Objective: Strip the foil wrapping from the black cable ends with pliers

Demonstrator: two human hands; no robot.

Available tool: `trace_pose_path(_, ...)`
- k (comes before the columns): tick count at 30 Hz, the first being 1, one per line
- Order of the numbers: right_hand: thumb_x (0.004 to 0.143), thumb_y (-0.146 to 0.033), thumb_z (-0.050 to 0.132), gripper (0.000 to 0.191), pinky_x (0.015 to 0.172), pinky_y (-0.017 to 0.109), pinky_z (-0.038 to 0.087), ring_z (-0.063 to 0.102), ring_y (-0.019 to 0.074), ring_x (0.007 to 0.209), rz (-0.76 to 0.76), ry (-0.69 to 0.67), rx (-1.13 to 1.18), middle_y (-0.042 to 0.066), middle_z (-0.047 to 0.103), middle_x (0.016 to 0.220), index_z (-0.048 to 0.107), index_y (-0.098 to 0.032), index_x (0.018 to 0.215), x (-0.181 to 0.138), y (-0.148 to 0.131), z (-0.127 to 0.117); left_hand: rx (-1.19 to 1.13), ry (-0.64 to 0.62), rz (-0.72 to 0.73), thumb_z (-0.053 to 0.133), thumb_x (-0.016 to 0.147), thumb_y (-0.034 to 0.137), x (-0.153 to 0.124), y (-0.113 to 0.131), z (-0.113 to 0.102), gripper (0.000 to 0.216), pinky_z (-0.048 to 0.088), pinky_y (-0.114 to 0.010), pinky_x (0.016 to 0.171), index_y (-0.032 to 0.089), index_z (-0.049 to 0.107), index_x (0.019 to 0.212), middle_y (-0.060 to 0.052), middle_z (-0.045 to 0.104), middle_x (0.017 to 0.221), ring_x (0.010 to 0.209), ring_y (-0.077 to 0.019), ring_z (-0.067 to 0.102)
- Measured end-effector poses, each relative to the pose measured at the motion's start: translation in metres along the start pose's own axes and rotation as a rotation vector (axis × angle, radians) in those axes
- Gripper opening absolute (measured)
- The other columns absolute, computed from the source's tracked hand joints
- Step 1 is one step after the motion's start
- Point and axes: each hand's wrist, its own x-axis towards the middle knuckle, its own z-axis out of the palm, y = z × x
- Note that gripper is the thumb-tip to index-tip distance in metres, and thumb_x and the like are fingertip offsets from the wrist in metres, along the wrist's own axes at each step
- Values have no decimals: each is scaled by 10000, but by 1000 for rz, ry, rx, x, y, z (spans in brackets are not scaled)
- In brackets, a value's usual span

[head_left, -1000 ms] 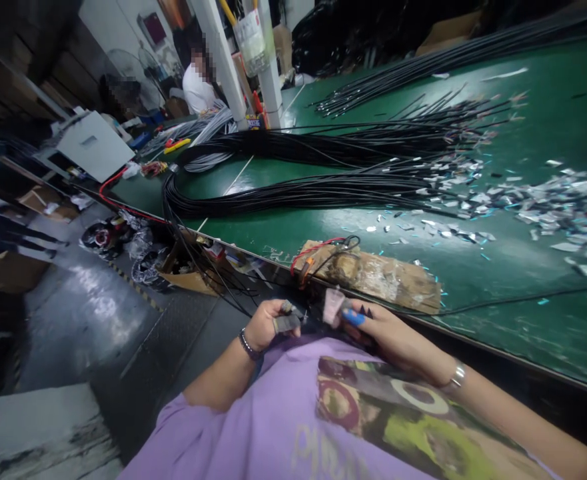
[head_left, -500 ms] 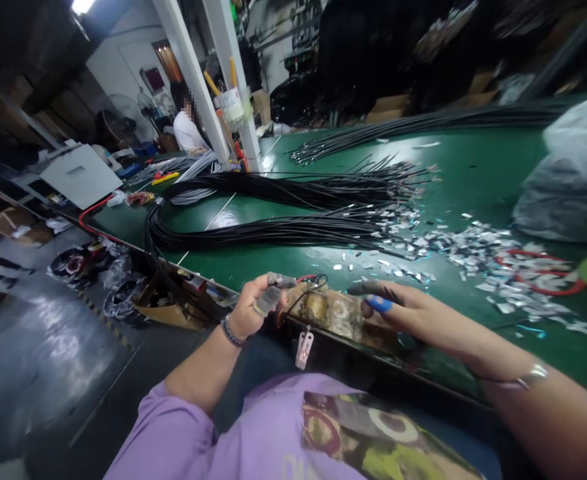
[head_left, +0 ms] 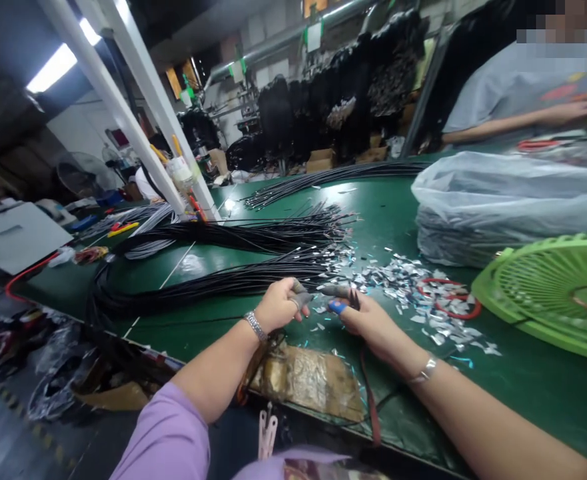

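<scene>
My left hand (head_left: 280, 307) is closed over the green table (head_left: 383, 220), its taped fingertips pinched on something small I cannot make out. My right hand (head_left: 363, 315) is just to its right, fingers curled, with blue tape on one fingertip and a dark thin piece, perhaps a cable end, between the fingers. Both hands hover near the ends of the long black cable bundles (head_left: 233, 280). A taped cardboard pad (head_left: 306, 380) lies at the table edge under my wrists.
Silver and blue scraps (head_left: 413, 287) litter the table beside a red wire loop (head_left: 448, 307). A green fan grille (head_left: 553, 287) and a plastic bag of cables (head_left: 503, 207) sit right. Another person's arm (head_left: 503, 123) is at the far right. White posts (head_left: 138, 113) stand left.
Both hands have risen from my lap to above the table, near the cable ends. The view has tilted up, showing the fan grille, the bag and another person.
</scene>
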Motion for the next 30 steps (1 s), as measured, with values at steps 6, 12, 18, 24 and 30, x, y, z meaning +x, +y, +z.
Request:
trace_pose_path(6,627,-461,734,335,389,224,198,277,69,440,-88,25,-90,-74,414,502,564,-198,745,2,7,8,322,92,222,610,741,264,-9,-12,-2,89,410,-218,554,179,589,724,-11,657,652,596,-129,588)
trace_pose_path(12,634,-477,718,326,412,227,222,309,79,470,-136,10,-109,-52,463,536,559,-198,693,2,8,8,289,49,259,606,758,273,-9,-18,-3,88,415,-222,568,186,620,760,-11,661,664,606,-131,576)
trace_pose_path(18,681,-479,681,305,412,231,202,282,78,457,-152,-18,-95,-52,459,530,586,-196,746,2,8,8,284,25,267,619,750,284,-10,-16,-2,109,411,-216,564,177,598,740,-9,644,645,592,-123,570)
trace_pose_path(24,767,-496,580,338,475,263,337,413,116,490,-173,-110,-200,-1,612,659,589,-209,944,1,11,6,62,-85,117,559,784,350,-7,-12,-2,194,355,-182,431,168,513,734,23,590,542,406,-70,473)
trace_pose_path(30,810,-583,464,386,683,357,441,543,207,675,-301,-105,-427,38,635,721,622,-238,884,-2,12,5,-113,-67,9,566,741,548,-6,-12,-3,387,253,-163,332,169,491,762,54,539,491,309,-40,375)
